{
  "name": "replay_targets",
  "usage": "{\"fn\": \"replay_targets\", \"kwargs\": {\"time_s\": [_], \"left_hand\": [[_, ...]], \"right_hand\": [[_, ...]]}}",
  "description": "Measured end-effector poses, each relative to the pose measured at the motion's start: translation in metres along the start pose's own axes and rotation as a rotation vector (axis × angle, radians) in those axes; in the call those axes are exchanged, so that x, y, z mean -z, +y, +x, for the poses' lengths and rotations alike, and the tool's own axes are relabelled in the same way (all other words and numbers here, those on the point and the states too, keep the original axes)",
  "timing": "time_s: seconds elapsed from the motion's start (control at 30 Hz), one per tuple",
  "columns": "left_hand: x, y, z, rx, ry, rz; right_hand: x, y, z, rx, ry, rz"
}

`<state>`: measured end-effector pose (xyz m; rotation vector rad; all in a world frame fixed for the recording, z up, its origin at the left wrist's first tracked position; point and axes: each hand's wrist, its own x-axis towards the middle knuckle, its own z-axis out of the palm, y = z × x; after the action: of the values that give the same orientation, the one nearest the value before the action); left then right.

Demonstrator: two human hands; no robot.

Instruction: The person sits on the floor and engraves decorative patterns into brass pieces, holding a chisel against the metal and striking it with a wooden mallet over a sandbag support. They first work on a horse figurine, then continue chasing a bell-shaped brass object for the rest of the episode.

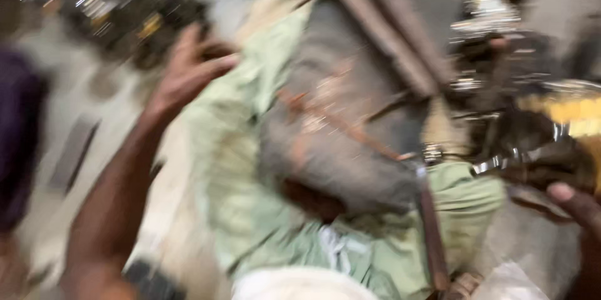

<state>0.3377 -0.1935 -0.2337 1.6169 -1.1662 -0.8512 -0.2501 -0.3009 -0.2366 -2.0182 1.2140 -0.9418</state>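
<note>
The view is heavily blurred by motion. My left hand (188, 71) is raised at the upper left with fingers apart, touching the edge of a pale green cloth (231, 168). A grey pad or cushion (350, 118) with brown straps lies on that cloth in the middle. My right hand (579, 209) shows only at the right edge, its fingers by a dark shiny object (532, 150); whether it grips it is unclear.
Shiny metal and dark items (494, 12) crowd the upper right, and more glittering things (106, 6) sit at the upper left. A dark purple shape (19, 131) fills the left edge. White material (294, 284) lies at the bottom.
</note>
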Motion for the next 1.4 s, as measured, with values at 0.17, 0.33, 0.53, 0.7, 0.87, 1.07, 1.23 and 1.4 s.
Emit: {"fn": "replay_targets", "kwargs": {"time_s": [0.17, 0.33, 0.53, 0.7, 0.87, 1.07, 1.23, 1.4], "left_hand": [[0.0, 0.039, -0.12, -0.325, -0.251, -0.138], [0.027, 0.041, -0.226, -0.062, 0.109, -0.015], [0.039, 0.002, -0.294, 0.541, 0.672, 0.13], [0.033, -0.016, -0.306, 0.697, 0.719, 0.269], [0.034, -0.035, -0.294, 0.707, 0.605, 0.365], [0.07, -0.075, -0.294, 0.717, 0.486, 0.418], [0.105, -0.057, -0.282, 0.502, 0.43, 0.31], [0.123, 0.039, -0.21, 0.337, 0.185, 0.24]], "right_hand": [[-0.163, -0.142, 0.03, 0.091, -0.276, 0.871], [-0.317, -0.275, -0.026, -0.37, -0.632, 1.495], [-0.379, -0.347, -0.089, -0.607, -1.031, 1.366], [-0.393, -0.348, -0.097, -0.145, -0.815, 0.519], [-0.343, -0.297, -0.107, 0.042, -0.92, 0.722], [-0.246, -0.232, -0.116, -0.209, -0.864, 0.572], [-0.203, -0.223, -0.101, -0.121, -0.517, 0.251], [-0.149, -0.205, -0.019, 0.327, 0.12, -0.563]]}}
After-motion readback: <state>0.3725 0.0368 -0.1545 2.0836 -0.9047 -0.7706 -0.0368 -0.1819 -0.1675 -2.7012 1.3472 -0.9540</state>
